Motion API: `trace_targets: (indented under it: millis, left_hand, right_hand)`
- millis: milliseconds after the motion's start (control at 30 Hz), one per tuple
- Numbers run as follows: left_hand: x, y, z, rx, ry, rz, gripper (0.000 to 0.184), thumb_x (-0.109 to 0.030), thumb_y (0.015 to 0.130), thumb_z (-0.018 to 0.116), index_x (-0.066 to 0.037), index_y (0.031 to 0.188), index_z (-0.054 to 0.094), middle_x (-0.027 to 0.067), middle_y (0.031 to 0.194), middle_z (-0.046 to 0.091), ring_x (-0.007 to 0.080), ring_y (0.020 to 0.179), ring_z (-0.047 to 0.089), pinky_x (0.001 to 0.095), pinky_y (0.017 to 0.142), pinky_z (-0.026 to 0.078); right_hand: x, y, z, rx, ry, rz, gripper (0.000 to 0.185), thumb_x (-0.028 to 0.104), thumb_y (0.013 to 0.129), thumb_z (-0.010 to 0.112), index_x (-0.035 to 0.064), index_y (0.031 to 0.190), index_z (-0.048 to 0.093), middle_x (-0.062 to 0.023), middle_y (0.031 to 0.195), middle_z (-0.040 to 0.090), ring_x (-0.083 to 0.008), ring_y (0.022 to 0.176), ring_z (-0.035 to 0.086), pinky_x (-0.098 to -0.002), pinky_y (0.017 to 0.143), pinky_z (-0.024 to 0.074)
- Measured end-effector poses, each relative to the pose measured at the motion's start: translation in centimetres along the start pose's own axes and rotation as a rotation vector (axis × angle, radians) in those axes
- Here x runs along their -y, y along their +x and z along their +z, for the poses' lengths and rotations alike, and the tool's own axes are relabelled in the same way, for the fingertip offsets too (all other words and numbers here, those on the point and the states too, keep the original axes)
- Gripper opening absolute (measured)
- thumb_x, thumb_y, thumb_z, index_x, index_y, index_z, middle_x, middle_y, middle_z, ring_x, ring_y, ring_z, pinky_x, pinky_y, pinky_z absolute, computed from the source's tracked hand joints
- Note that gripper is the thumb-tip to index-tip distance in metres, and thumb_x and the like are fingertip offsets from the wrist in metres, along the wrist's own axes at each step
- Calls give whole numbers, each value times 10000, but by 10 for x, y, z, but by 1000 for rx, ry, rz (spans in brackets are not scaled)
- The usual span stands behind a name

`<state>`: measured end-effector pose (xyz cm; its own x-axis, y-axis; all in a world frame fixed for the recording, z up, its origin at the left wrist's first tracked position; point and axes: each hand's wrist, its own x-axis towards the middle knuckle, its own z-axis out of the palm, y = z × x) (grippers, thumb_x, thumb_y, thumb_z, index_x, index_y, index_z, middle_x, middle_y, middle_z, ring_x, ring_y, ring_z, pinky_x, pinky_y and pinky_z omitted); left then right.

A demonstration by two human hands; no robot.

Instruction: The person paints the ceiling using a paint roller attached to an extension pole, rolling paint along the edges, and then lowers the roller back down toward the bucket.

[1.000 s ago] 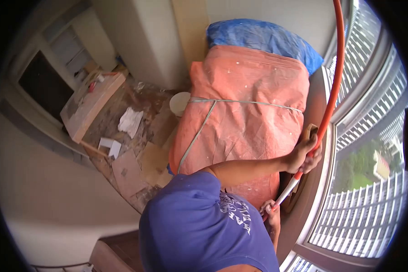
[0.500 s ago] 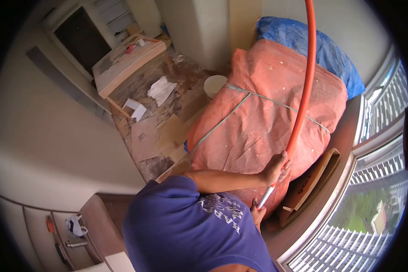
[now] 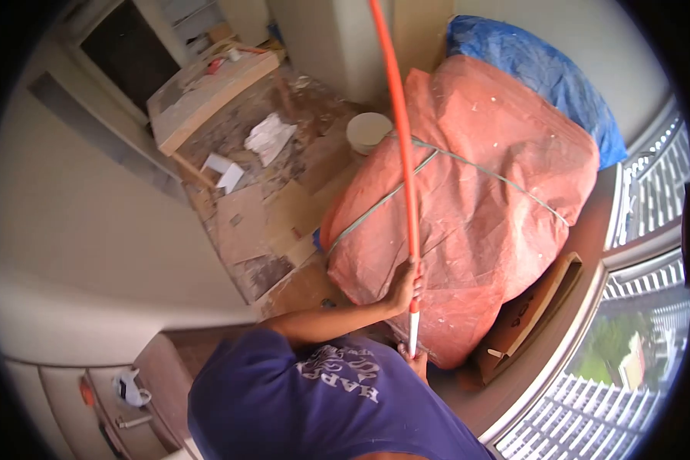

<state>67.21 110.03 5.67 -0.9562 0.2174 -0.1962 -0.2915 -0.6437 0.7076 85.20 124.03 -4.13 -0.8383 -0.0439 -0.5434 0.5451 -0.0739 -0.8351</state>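
Observation:
A long orange-red pole (image 3: 402, 138) rises from near my body to the top edge of the view, with a pale section (image 3: 414, 330) near its lower end. My left hand (image 3: 406, 287) is wrapped round the orange part just above the pale section. Lower down, close to my blue shirt, my right hand (image 3: 415, 363) grips the pole's lower end, partly hidden by the shirt. Behind the pole lies a large bundle under an orange sheet (image 3: 506, 169), tied with green cord. The pole's far tip is out of view.
A blue sheet (image 3: 544, 77) lies behind the bundle. A cardboard box (image 3: 533, 314) stands between it and the windows (image 3: 621, 337) on the right. To the left are a white bucket (image 3: 369, 133), a crumpled cloth (image 3: 270, 139), cardboard on the floor and a dusty table (image 3: 207, 96).
The pole has swung from the right, near the windows, to the left and now stands nearly upright in view. Both hands moved left with it, still holding on. The view has also turned rightward.

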Motion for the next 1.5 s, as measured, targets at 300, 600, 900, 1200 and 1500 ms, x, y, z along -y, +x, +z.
trace_targets:
  millis: [300, 600, 900, 1200, 1500]
  left_hand:
    - [-36, -14, -138, 84, 68, -255, 188, -290, 1052, 475, -127, 965, 441, 24, 783, 532, 180, 712, 606, 372, 700, 541]
    - [-51, -29, -215, 192, 254, -668, 163, -239, 1030, 511, -86, 1074, 478, 76, 1005, 588, 249, 928, 668, 450, 816, 597]
    - [-29, -16, -216, 238, 57, -844, 178, -229, 1024, 519, -65, 1083, 481, 94, 1030, 593, 280, 951, 660, 504, 881, 577]
    - [-46, -22, -206, 288, 9, -869, 191, -257, 1036, 501, -68, 1060, 511, 97, 1016, 623, 274, 917, 682, 477, 855, 590]
    - [-65, -2, -194, 335, 40, -775, 252, -344, 1031, 524, -96, 1012, 566, 68, 934, 661, 181, 852, 680, 342, 781, 589]
  right_hand:
    - [23, -42, 90, -121, -248, -40, 189, 179, 927, 685, 58, 804, 609, 17, 694, 556, -55, 630, 456, -290, 529, 377]
    - [49, -96, 162, -352, -498, 139, 205, 223, 919, 681, 18, 910, 668, 6, 725, 576, -68, 671, 502, -294, 573, 403]
    - [47, -110, 138, -236, -583, 192, 330, 316, 922, 665, -4, 846, 655, -22, 685, 551, -102, 676, 478, -339, 576, 397]
    - [105, -126, 160, -199, -826, 228, 398, 364, 929, 618, -27, 850, 627, -177, 675, 571, -231, 656, 579, -422, 624, 456]
    - [233, -129, 205, -284, -1406, 140, 273, 328, 851, 714, 64, 916, 682, -202, 809, 693, -407, 786, 677, -505, 713, 521]
